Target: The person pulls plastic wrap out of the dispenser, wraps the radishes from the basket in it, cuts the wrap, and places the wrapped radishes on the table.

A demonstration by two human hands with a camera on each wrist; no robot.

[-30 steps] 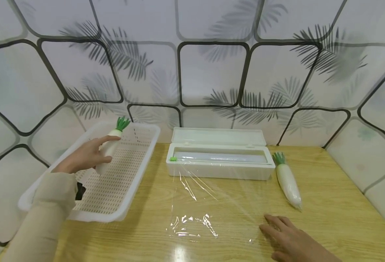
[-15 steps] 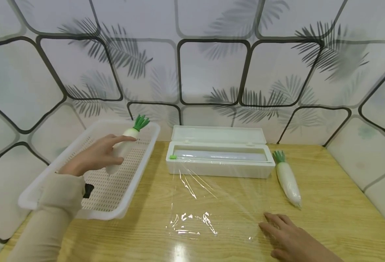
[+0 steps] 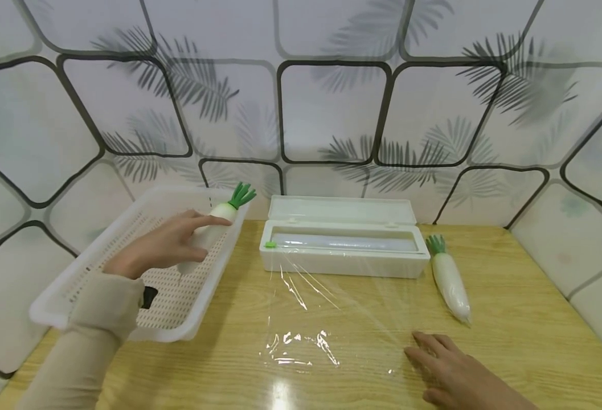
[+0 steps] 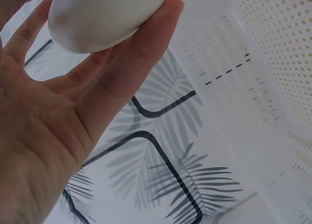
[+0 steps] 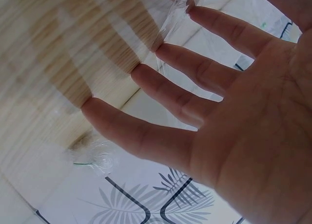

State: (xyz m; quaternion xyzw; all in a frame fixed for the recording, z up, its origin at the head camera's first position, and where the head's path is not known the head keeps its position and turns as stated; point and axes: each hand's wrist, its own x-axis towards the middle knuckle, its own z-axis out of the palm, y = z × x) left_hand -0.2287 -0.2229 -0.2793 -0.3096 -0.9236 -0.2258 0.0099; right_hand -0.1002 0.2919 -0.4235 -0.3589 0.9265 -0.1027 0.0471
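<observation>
My left hand (image 3: 170, 242) grips a white radish (image 3: 211, 230) with a green leafy top, holding it tilted above the white perforated basket (image 3: 192, 322). In the left wrist view the rounded end of the radish (image 4: 97, 19) sits between thumb and fingers. My right hand (image 3: 454, 370) has its fingers extended, fingertips (image 5: 90, 104) resting on the table at the right edge of a sheet of plastic wrap (image 3: 342, 324). That sheet runs out over the table from a white wrap dispenser (image 3: 342, 265), whose lid is raised and whose roll shows inside.
A second radish (image 3: 450, 285), covered in shiny film, lies to the right of the dispenser. A small green slider (image 3: 270, 245) sits at the dispenser's left end. Patterned walls (image 3: 331, 114) enclose the wooden table (image 3: 526, 307) at the back and sides.
My left hand has carried the radish rightward across the basket, its leafy top reaching the basket's right rim. The right hand and the plastic wrap have stayed in place.
</observation>
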